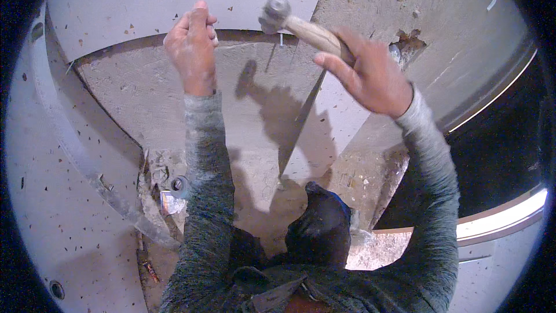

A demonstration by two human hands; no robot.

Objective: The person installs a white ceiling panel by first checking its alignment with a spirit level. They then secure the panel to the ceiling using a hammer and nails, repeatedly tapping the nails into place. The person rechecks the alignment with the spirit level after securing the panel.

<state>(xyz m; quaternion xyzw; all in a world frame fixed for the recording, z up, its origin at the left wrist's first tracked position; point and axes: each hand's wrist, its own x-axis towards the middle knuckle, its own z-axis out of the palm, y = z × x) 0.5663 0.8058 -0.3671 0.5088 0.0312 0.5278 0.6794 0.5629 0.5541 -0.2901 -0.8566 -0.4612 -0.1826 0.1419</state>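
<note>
Head view: right hand [370,75] grip clamped on hammer [301,28]; left hand [191,49] pinched, contents unclear.

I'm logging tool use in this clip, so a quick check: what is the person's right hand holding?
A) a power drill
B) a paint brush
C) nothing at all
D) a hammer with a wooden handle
D: the right hand grips the pale wooden handle of a hammer, whose metal head sits just above a small nail in the rough concrete wall, while the left hand is raised beside it.
</note>
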